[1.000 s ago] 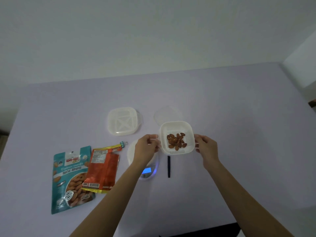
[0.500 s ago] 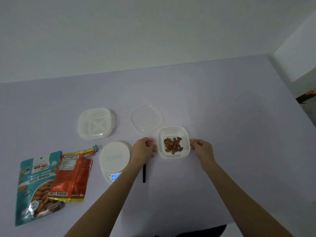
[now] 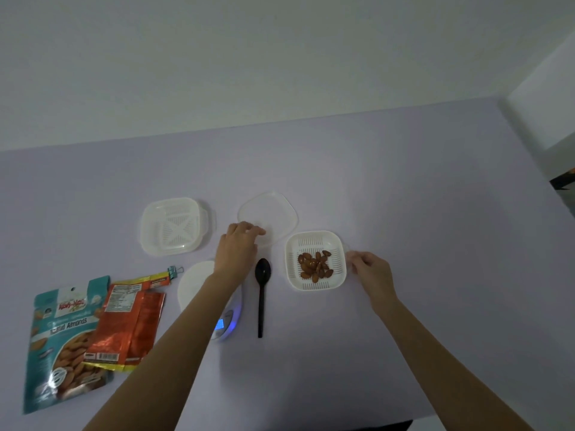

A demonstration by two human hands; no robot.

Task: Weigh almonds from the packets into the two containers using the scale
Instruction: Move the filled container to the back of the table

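While the right grip (image 3: 368, 269) pinches the edge of the almond container (image 3: 292, 275) just left of it, the left grip (image 3: 239, 244) touches the clear lid (image 3: 273, 211), hold unclear; lidding seems next, needing careful alignment.

- Between left hand (image 3: 238, 247) and right hand (image 3: 370, 272): black spoon (image 3: 262, 293) and strainer container (image 3: 315, 259) fill the gap.
- Beyond left hand: clear lid (image 3: 273, 213); lidded container (image 3: 174, 225) further left.
- Under left forearm: scale (image 3: 199, 284).
- Right of right hand: bare table (image 3: 451, 244), open passage.
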